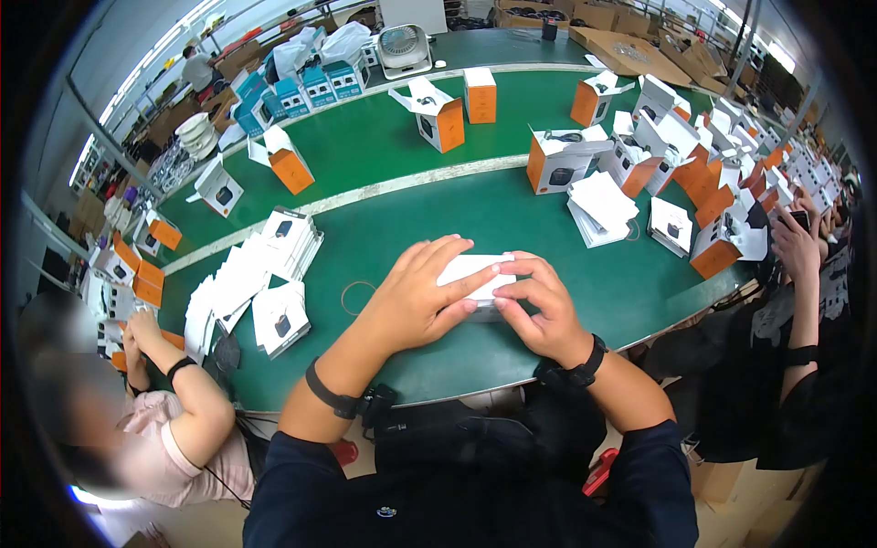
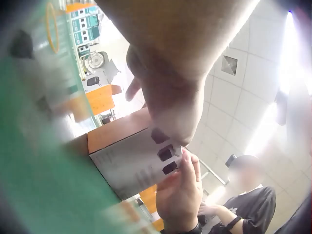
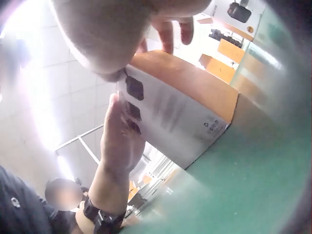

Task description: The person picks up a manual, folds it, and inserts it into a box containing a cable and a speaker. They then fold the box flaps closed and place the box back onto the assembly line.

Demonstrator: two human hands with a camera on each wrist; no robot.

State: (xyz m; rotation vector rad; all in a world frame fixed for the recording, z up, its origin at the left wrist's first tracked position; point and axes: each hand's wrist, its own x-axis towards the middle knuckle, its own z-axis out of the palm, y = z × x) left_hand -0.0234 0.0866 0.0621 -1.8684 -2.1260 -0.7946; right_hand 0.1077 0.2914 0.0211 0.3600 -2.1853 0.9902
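A white box (image 1: 475, 265) stands upright on the green table, its top towards the head camera. The left hand (image 1: 413, 297) lies over its left part, fingers stretched across the top and thumb at the near edge. From the other side the right hand (image 1: 548, 315) grips the top, fingers and thumb bent over it. In the left wrist view the box (image 2: 126, 165) shows a printed white face and an orange side; the right hand (image 2: 180, 200) touches its upper edge. The right wrist view has the left hand (image 3: 119, 141) at the top edge of the box (image 3: 170, 107). Its contents are hidden.
White printed cartons (image 1: 283, 315) and flat pieces lie to the left, beside a thin ring (image 1: 356, 297). Open orange-and-white boxes (image 1: 557, 164) stand at the back and right, near a white stack (image 1: 600, 208). People sit at both sides; a fan (image 1: 404, 50) stands behind.
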